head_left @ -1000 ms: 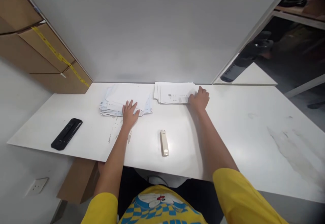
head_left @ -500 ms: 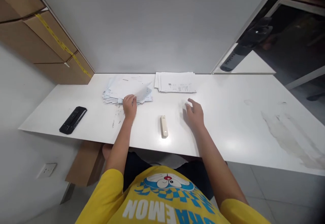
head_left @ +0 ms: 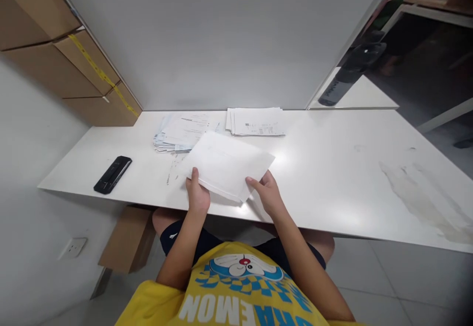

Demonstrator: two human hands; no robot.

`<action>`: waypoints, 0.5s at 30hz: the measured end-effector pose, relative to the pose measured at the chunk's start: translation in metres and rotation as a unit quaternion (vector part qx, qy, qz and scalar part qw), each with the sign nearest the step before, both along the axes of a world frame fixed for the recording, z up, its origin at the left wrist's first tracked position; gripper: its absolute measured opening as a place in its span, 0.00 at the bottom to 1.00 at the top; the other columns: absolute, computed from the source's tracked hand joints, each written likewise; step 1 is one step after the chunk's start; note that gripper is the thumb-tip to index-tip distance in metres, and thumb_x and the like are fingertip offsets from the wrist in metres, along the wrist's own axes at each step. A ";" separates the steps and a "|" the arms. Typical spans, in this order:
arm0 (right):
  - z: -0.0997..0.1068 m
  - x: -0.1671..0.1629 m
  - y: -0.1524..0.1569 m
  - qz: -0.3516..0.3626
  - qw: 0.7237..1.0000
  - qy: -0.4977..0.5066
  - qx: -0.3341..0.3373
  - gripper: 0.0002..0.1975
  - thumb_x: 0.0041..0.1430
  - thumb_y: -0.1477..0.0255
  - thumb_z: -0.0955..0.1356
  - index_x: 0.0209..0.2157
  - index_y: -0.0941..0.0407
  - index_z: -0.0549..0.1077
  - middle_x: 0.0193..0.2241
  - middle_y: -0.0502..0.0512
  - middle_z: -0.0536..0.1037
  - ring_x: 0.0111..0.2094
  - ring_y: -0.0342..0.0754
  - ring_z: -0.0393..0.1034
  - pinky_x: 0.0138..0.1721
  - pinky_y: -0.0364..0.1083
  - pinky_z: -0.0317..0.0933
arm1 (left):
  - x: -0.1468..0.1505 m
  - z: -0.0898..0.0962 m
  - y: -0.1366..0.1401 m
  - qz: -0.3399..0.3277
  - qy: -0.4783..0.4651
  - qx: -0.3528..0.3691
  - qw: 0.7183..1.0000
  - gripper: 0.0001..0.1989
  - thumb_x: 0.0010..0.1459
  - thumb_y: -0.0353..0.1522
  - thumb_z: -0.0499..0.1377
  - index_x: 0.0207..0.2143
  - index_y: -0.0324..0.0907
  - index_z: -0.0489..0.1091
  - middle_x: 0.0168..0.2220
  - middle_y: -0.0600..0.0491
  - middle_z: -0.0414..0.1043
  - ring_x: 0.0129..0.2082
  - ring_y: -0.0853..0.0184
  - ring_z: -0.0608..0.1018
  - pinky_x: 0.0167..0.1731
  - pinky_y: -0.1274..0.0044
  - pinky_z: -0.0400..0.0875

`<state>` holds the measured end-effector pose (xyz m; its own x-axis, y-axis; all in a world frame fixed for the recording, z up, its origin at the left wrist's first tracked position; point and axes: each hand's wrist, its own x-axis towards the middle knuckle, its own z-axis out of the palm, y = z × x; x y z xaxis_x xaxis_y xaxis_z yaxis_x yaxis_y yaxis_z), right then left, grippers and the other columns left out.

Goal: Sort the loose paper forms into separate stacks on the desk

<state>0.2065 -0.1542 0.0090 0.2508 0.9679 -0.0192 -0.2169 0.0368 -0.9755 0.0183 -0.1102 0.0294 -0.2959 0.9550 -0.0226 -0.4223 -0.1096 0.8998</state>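
Between my hands I hold a few white sheets of paper [head_left: 227, 163], tilted above the near part of the white desk. My left hand [head_left: 197, 193] grips their lower left edge, thumb on top. On the lower right edge, my right hand [head_left: 266, 190] pinches them the same way. Beyond them to the left lies an uneven pile of papers [head_left: 185, 128], some bluish and printed. A neater stack of printed sheets [head_left: 258, 121] rests against the back panel. The cream stapler seen earlier is hidden, apparently behind the held sheets.
A black phone-like object [head_left: 113, 174] lies on the left of the white desk [head_left: 332, 168]. Cardboard boxes [head_left: 92, 80] stand at the back left, and another box [head_left: 127, 237] is below the desk. A dark bottle [head_left: 345, 77] is at the back right.
My left hand has lifted sheets off the left pile and brought them toward me. My right hand has come in and closed on their right edge. The stapler is now covered from view.
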 end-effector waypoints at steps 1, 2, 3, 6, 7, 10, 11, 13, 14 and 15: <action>0.000 0.003 -0.001 -0.005 1.000 -0.002 -0.005 0.29 0.54 0.59 0.74 0.56 0.52 0.71 0.56 0.60 0.76 0.57 0.59 0.70 0.57 0.58 0.65 | -0.002 -0.002 -0.003 0.004 0.012 -0.015 1.000 0.26 0.63 0.49 0.59 0.56 0.42 0.71 0.59 0.44 0.73 0.62 0.57 0.73 0.60 0.68 0.71; 0.001 0.007 -0.002 -0.007 1.000 -0.007 -0.016 0.27 0.54 0.58 0.74 0.54 0.52 0.73 0.55 0.60 0.77 0.55 0.59 0.71 0.54 0.57 0.67 | -0.004 -0.003 -0.006 0.003 0.023 -0.030 0.999 0.27 0.64 0.51 0.57 0.55 0.42 0.72 0.58 0.43 0.74 0.61 0.56 0.73 0.59 0.68 0.72; 0.002 0.011 -0.003 -0.007 0.999 -0.012 -0.030 0.24 0.54 0.58 0.73 0.51 0.52 0.75 0.52 0.60 0.79 0.53 0.60 0.73 0.51 0.57 0.68 | -0.006 -0.003 -0.009 -0.003 0.028 -0.041 0.999 0.27 0.64 0.52 0.56 0.54 0.42 0.73 0.57 0.43 0.75 0.61 0.56 0.74 0.58 0.68 0.72; 0.005 0.023 -0.007 -0.009 0.997 -0.025 -0.073 0.20 0.53 0.55 0.73 0.41 0.55 0.79 0.43 0.59 0.83 0.47 0.61 0.75 0.45 0.56 0.69 | -0.009 -0.003 -0.015 -0.042 0.004 -0.039 0.998 0.28 0.61 0.53 0.58 0.51 0.40 0.75 0.53 0.42 0.77 0.60 0.55 0.75 0.59 0.67 0.72; 0.004 0.026 -0.009 -0.012 0.996 -0.028 -0.082 0.20 0.52 0.54 0.73 0.39 0.56 0.79 0.40 0.59 0.83 0.45 0.60 0.76 0.45 0.56 0.68 | -0.010 -0.003 -0.016 -0.056 -0.010 -0.031 0.998 0.28 0.60 0.52 0.59 0.50 0.40 0.76 0.52 0.42 0.78 0.59 0.54 0.75 0.59 0.66 0.71; -0.002 0.037 -0.013 -0.043 0.994 -0.045 -0.085 0.19 0.51 0.55 0.73 0.36 0.56 0.80 0.36 0.57 0.83 0.41 0.58 0.75 0.42 0.54 0.67 | -0.018 -0.007 -0.016 -0.065 -0.014 -0.006 0.998 0.27 0.58 0.53 0.60 0.47 0.41 0.78 0.50 0.44 0.79 0.57 0.54 0.77 0.58 0.64 0.72; -0.006 0.042 -0.015 -0.057 0.994 -0.052 -0.081 0.18 0.51 0.56 0.73 0.36 0.56 0.80 0.36 0.56 0.83 0.41 0.57 0.75 0.42 0.53 0.67 | -0.023 -0.009 -0.016 -0.062 0.022 0.003 0.998 0.27 0.58 0.53 0.60 0.46 0.41 0.78 0.50 0.44 0.80 0.57 0.53 0.77 0.58 0.64 0.72; -0.014 0.056 -0.018 -0.095 0.991 -0.059 -0.069 0.15 0.52 0.59 0.73 0.35 0.55 0.80 0.34 0.54 0.83 0.40 0.55 0.75 0.42 0.51 0.66 | -0.036 -0.016 -0.014 -0.083 0.181 0.034 0.979 0.26 0.59 0.52 0.60 0.46 0.41 0.79 0.50 0.43 0.79 0.57 0.51 0.77 0.59 0.62 0.70; -0.018 0.064 -0.021 -0.118 0.989 -0.058 -0.063 0.13 0.52 0.61 0.73 0.34 0.55 0.80 0.33 0.53 0.82 0.39 0.54 0.74 0.42 0.51 0.66 | -0.043 -0.019 -0.013 -0.108 0.292 0.057 0.949 0.26 0.60 0.51 0.60 0.48 0.41 0.78 0.52 0.42 0.78 0.58 0.50 0.75 0.60 0.60 0.68; -0.022 0.074 -0.023 -0.145 0.986 -0.054 -0.058 0.12 0.51 0.62 0.74 0.34 0.55 0.80 0.32 0.52 0.82 0.39 0.53 0.74 0.43 0.50 0.65 | -0.049 -0.023 -0.013 -0.136 0.406 0.081 0.900 0.26 0.60 0.50 0.59 0.51 0.41 0.77 0.55 0.42 0.76 0.61 0.48 0.73 0.62 0.58 0.65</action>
<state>0.2807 -0.1774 -0.0131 0.5233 0.8480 -0.0833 -0.1089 -0.0303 -0.9936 -0.0309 -0.1234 0.0063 0.0929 0.9658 0.2423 0.3363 -0.2594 0.9053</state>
